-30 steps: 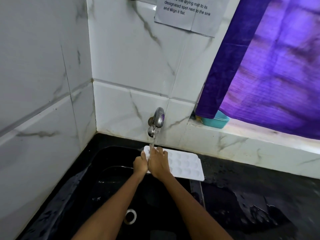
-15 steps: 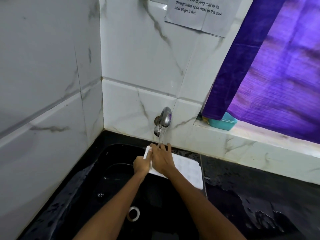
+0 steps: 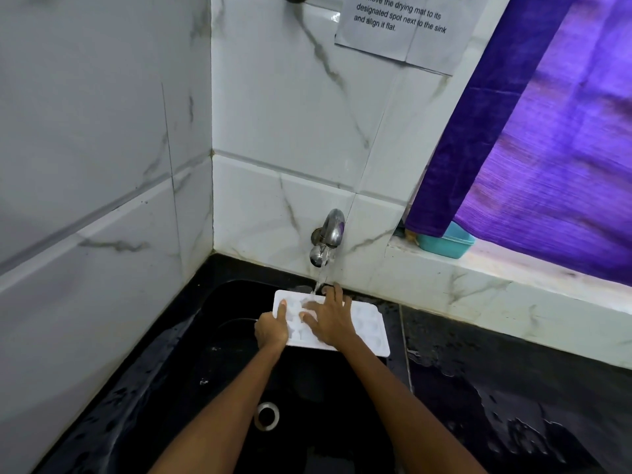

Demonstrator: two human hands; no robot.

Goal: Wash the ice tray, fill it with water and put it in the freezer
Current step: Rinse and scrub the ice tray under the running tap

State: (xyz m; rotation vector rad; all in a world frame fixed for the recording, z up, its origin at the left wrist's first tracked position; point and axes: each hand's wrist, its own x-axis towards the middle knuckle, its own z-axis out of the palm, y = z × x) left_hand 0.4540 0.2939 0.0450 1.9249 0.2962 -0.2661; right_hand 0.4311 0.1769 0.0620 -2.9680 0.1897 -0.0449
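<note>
Nearest, below the grip, the drain [image 3: 267,416] sits in the floor of the black sink [image 3: 191,354], which is wet. Both forearms reach up from there to the tray [image 3: 371,331], held over the far part of the basin with its cups facing up.

The left hand [image 3: 272,331] pinches the tray's left edge, thumb on top and fingers curled under. The right hand [image 3: 330,319] lies flat on the cups just beside that grip, fingers spread and pressed down, their tips at the tray's far edge. Right of the grip, the rest of the tray runs out toward the wet counter [image 3: 513,388], its far end bare.

Just beyond the right fingertips, water [image 3: 319,278] falls from the tap [image 3: 326,239] onto the tray's far edge. This looks like the washing step, with filling not yet begun.

To do it well, I would keep the left pinch firm, since wet plastic will likely be slick, and tilt the tray slightly toward the drain so dirty water runs off. The right fingers should rub into each cup in turn, sliding the tray leftward under the stream so the cups far from the grip get rinsed too. Splash onto the counter is the likely nuisance.

Farther right, on the ledge, a teal tub [image 3: 446,242] sits under the purple curtain [image 3: 547,131].
</note>
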